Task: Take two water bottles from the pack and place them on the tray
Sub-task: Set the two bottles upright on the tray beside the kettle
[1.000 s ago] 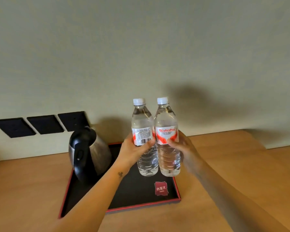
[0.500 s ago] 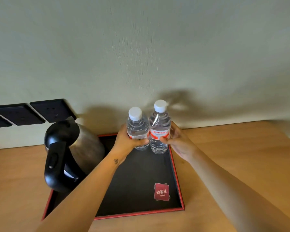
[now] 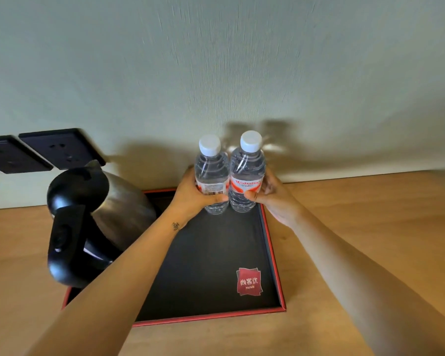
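Clear bottles [image 3: 229, 176] x2 in 2 hands [image 3: 195, 196], over 1 tray [image 3: 272, 255].

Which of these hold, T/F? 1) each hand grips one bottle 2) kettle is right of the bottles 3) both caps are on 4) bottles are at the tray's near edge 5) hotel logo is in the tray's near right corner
1) True: the left hand holds the left bottle, the right hand the right bottle.
2) False: the kettle stands to their left.
3) True.
4) False: they are at the far end of the tray, by the wall.
5) True: logo.
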